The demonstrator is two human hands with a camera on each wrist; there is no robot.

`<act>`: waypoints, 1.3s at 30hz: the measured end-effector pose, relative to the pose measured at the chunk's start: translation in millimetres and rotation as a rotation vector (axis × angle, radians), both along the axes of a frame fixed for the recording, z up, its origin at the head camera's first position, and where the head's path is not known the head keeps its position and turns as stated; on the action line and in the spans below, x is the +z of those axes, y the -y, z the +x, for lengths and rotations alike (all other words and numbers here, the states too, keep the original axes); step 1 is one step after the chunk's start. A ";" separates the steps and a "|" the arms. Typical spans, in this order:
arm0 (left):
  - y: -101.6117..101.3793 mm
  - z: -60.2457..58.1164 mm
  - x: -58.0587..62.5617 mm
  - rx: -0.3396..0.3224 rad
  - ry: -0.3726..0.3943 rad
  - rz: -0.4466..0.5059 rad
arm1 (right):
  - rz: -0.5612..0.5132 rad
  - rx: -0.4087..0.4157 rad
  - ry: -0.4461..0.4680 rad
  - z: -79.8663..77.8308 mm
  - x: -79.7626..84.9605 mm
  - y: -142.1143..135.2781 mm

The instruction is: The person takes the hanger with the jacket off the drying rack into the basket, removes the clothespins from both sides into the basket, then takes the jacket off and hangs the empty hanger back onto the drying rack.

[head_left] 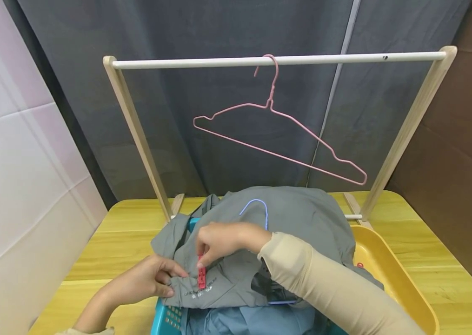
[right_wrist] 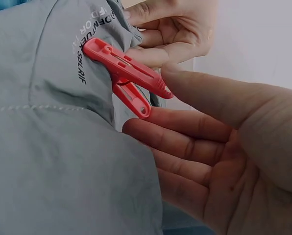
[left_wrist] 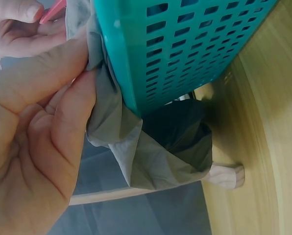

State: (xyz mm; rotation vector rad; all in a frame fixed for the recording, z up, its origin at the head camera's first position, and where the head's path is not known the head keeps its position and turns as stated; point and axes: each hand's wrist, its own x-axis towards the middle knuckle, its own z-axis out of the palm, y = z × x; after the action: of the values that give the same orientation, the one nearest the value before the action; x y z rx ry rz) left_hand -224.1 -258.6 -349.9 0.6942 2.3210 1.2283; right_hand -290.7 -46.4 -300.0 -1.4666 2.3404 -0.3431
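Note:
A grey garment [head_left: 302, 218] with small dark lettering lies spread over a teal basket [left_wrist: 121, 58]. My left hand [head_left: 148, 281] pinches the garment's edge between thumb and fingers at the basket's left side. A red clothespin [right_wrist: 129, 68] is clipped on the garment beside the lettering. My right hand [head_left: 223, 242] holds the clothespin's handle end, the thumb at one handle and a finger at the other. The blue hook of a hanger [head_left: 266, 211] sticks up from the grey cloth; the garment hides most of the rest. Blue cloth [head_left: 248, 321] lies below the garment.
A pink wire hanger [head_left: 273, 111] hangs tilted from the white rail [head_left: 202, 63] of a wooden-legged rack behind the basket. A yellow tray [head_left: 399, 284] containing a small red item stands at right, partly under the garment and right sleeve. The wooden table [head_left: 81, 260] carries everything.

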 end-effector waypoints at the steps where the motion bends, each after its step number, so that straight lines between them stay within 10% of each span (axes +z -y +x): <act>1: 0.0 0.1 0.0 0.004 0.002 -0.001 | -0.004 -0.001 -0.001 0.1 0.0 -0.2; 17: -1.7 -1.0 -3.3 -0.001 -0.002 0.004 | 0.029 0.059 -0.184 11.9 1.8 -1.0; 39: -2.4 3.3 0.6 -0.016 -0.060 0.038 | -0.036 0.054 -0.159 12.2 0.6 -6.4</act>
State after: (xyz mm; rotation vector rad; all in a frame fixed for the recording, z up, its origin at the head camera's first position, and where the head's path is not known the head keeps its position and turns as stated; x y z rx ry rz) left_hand -220.8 -256.3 -349.3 0.7715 2.3413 1.2644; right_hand -278.5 -40.0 -299.4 -1.6251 2.4232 -0.2644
